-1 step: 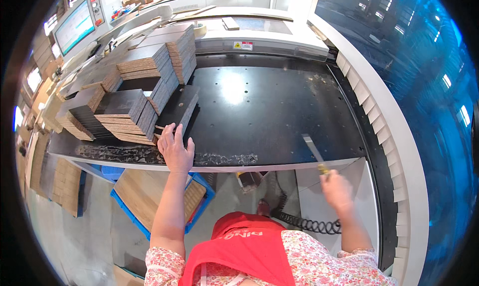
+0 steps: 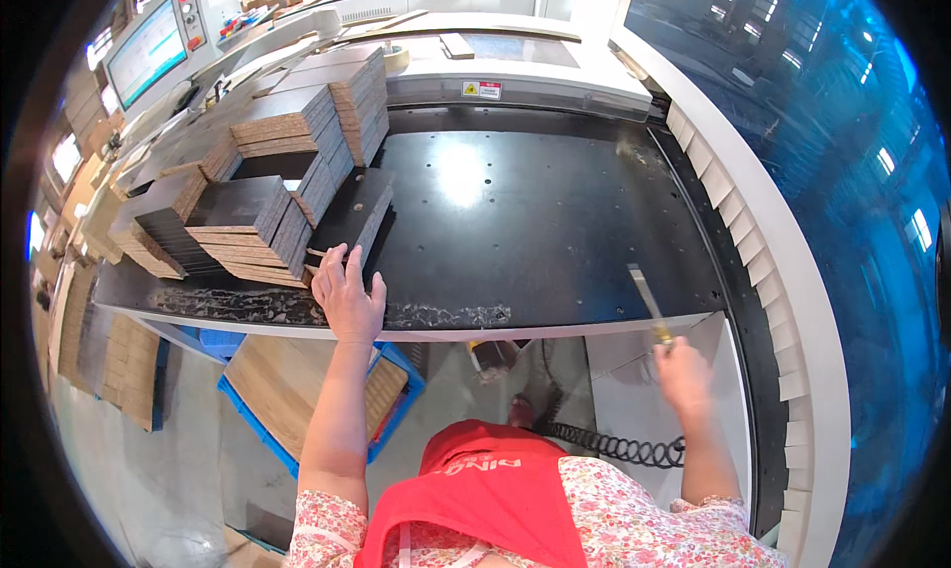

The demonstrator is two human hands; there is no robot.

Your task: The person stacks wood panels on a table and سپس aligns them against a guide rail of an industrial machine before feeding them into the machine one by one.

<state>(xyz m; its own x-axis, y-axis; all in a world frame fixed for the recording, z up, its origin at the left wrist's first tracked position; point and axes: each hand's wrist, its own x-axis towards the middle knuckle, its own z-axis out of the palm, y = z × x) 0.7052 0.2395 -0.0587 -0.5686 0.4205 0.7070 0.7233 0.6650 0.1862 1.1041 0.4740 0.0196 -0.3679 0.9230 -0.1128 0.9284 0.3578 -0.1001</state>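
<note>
On the near edge of the black worktop, my left hand (image 2: 347, 296) rests with its fingers spread. Its fingertips touch the near end of a dark board (image 2: 352, 211), which lies beside the stacks. To the right, my right hand (image 2: 686, 375) is closed round the yellow handle of a tool with a long flat metal blade (image 2: 644, 291). The blade points away over the worktop's near edge, apart from any board. Motion blurs the hand a little, and I cannot make out the tool's exact kind. Several stacks of dark-faced boards (image 2: 243, 206) with raw brown edges stand left of the dark board.
The black worktop (image 2: 555, 221) has small holes. A white machine frame (image 2: 792, 261) and a blue transparent panel (image 2: 842, 172) border its right. Under the front edge are a blue crate (image 2: 260, 431) with wood-coloured boards and a coiled black hose (image 2: 624, 447). A screen (image 2: 147, 53) stands far left.
My right hand and the flat-bladed tool have moved a little to the right and slightly nearer to me. My left hand and the boards have stayed put.
</note>
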